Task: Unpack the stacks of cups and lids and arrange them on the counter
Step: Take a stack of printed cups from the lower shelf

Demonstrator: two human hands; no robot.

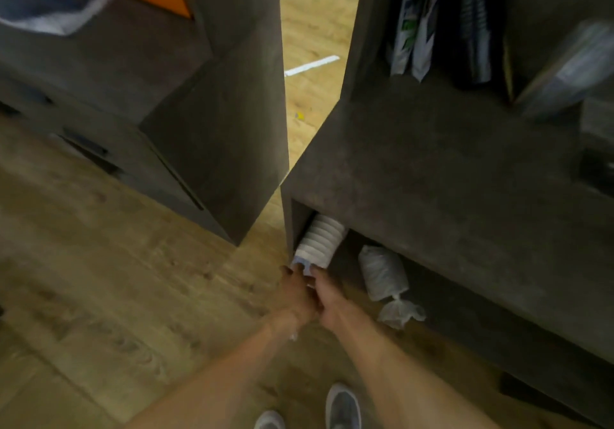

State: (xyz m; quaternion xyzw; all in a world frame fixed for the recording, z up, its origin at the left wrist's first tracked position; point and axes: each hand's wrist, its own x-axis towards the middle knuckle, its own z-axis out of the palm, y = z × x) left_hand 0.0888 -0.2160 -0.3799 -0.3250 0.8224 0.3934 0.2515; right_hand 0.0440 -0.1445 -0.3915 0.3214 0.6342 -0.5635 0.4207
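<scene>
Fingers (292,271) of the left hand (295,299) and the right hand (327,302) meet at the near end of the stack of cups (320,241); blur hides whether they curl round it or only touch. That stack lies tilted on the low shelf (465,315) under the counter (432,169), pointing toward one o'clock. At three o'clock of it lies a wrapped bag (383,272), perhaps lids. Risk: pulled by the end alone, the sleeve could slip and the cups spill.
</scene>
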